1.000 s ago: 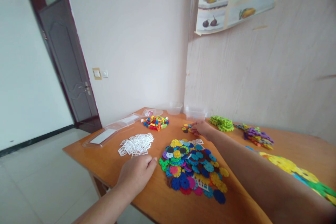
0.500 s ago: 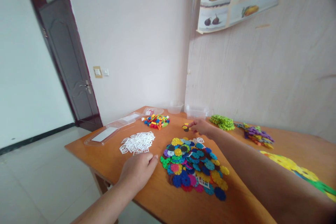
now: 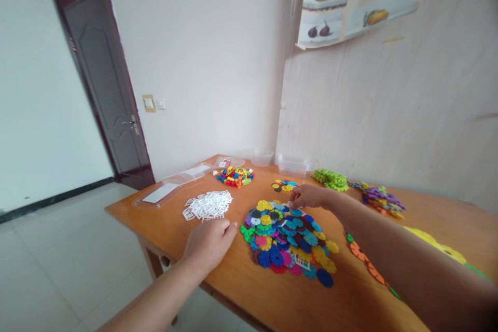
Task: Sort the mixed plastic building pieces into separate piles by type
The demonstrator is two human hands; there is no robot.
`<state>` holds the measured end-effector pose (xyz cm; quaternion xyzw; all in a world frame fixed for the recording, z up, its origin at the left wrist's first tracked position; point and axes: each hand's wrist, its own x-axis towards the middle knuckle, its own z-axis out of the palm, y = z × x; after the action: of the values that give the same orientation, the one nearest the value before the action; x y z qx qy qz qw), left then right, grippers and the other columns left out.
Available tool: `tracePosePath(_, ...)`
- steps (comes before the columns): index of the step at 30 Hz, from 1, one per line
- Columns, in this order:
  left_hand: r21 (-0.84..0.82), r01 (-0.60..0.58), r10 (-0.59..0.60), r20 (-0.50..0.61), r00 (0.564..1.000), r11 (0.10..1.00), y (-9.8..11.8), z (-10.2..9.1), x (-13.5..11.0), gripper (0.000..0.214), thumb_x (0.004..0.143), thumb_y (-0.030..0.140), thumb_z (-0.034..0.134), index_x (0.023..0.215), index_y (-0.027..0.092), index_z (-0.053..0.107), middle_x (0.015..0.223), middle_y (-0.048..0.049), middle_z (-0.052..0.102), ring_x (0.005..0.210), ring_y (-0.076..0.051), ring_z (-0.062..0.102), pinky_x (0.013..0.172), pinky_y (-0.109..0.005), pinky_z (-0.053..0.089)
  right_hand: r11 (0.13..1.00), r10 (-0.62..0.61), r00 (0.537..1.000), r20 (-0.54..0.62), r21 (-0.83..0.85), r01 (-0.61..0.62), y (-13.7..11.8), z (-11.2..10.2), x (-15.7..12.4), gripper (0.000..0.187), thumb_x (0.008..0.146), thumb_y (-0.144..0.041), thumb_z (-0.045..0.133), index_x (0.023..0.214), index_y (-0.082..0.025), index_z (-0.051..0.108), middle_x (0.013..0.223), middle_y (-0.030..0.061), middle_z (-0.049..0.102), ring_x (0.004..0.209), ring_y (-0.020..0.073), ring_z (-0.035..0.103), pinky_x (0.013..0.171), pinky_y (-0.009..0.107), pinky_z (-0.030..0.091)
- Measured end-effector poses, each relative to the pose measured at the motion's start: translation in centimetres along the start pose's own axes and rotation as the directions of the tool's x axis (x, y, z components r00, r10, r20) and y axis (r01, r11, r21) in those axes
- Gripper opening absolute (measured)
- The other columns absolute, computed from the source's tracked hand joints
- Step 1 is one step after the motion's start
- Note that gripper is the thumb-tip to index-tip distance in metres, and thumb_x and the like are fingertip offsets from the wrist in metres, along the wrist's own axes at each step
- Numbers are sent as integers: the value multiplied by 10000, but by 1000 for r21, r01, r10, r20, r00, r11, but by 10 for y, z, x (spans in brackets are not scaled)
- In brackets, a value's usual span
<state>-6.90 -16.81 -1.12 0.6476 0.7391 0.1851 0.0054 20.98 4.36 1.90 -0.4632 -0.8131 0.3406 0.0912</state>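
Observation:
My right hand (image 3: 308,196) reaches to the far edge of a heap of colourful notched flower discs (image 3: 288,236). Its fingers are pinched together at a small white lattice piece (image 3: 290,204), mostly hidden by the hand. Another white lattice piece (image 3: 302,261) lies on the heap's near side. My left hand (image 3: 210,243) is curled closed, thumb along the top, between the heap and a pile of white lattice pieces (image 3: 210,204). Whatever its fingers enclose is hidden from view. Beyond the heap lies a small group of discs (image 3: 283,185), yellow, blue and dark.
Small building bricks (image 3: 234,177) lie farther back on the wooden table (image 3: 249,290). Clear lids (image 3: 165,193) and plastic tubs (image 3: 293,165) stand along the back. Green pieces (image 3: 330,179), purple pieces (image 3: 383,200) and an orange disc chain (image 3: 368,261) are to the right.
My right hand has come back from the small disc group to the heap's far edge. The group beyond now shows more discs, blue ones included. My left hand stays closed in place.

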Motion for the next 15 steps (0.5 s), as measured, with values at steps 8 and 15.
tracePosePath(8,-13,-9,8,-22,1000,1000,-2,2,0,490,929,510,350,595,175,477,571,-4,508,542,-112,425,554,-292,112,995,59,996,-74,83,-53,-5,-3,-5,136,650,-234,750,701,-148,658,589,-4,624,553,92,530,469,170,333)
tracePosePath(15,-82,19,-22,-42,999,996,-2,1,0,473,928,485,360,583,173,447,558,6,475,550,-111,411,554,-291,120,982,77,977,-196,186,-40,-24,-2,6,106,762,-220,674,734,-149,600,505,-28,551,455,67,467,398,165,300)
